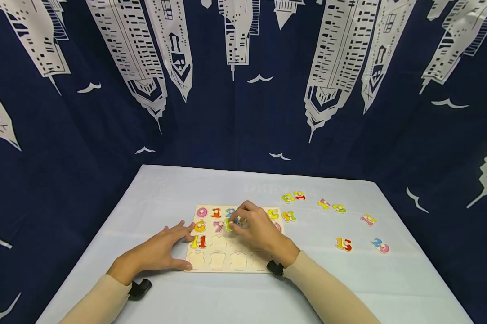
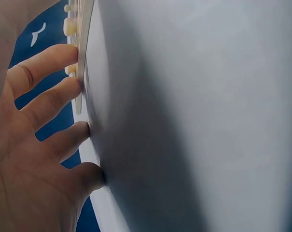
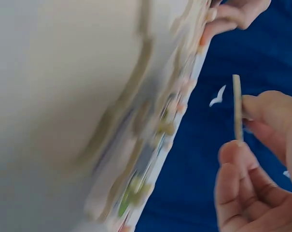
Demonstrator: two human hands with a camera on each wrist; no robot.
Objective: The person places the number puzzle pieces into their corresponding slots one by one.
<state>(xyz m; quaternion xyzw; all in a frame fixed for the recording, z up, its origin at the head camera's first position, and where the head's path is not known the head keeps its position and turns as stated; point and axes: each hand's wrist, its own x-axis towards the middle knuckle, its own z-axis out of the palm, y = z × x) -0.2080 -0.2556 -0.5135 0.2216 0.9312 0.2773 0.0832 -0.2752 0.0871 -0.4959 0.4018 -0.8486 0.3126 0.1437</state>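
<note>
A wooden number puzzle board [image 1: 227, 271] lies on the table, several coloured numerals in its upper rows and bare recesses in its lower ones. My left hand [image 1: 160, 249] rests at the board's left edge with fingers spread, and in the left wrist view fingertips [image 2: 71, 54] touch that edge. Over the board's upper middle, my right hand [image 1: 261, 229] pinches a number puzzle piece [image 1: 229, 225]. In the right wrist view the piece [image 3: 237, 106] shows edge-on between thumb and fingers, raised off the board. Its full number is hidden by the fingers.
Loose number pieces lie right of the board, among them a 15 [image 1: 343, 244], a 20 [image 1: 380, 245] and a pink-and-yellow piece [image 1: 368, 219]. Others lie nearer the far edge of the white table [image 1: 178, 184]. A dark blue patterned cloth [image 1: 235, 117] hangs behind.
</note>
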